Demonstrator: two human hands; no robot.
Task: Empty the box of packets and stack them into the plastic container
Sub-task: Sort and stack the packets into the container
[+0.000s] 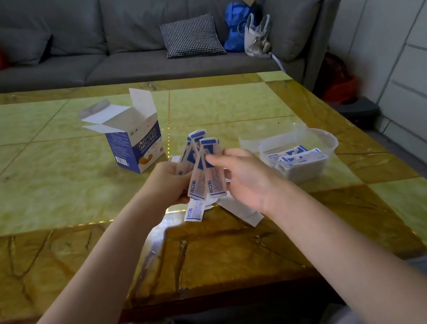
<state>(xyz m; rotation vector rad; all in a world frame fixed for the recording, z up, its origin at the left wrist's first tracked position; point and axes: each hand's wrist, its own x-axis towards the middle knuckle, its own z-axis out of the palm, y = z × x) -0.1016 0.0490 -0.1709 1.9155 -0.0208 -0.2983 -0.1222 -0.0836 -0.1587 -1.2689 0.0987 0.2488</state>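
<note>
A blue and white box stands upright on the table with its top flaps open. My left hand grips a fanned bunch of blue and white packets above the table. My right hand touches the front packet with its index finger and thumb. One loose packet lies flat on the table below my hands. To the right, a clear plastic container holds a stack of several packets.
A white folded paper lies on the table under my right wrist. A clear lid sits behind the container. The green and brown table stretches left. A grey sofa with cushions and bags stands behind.
</note>
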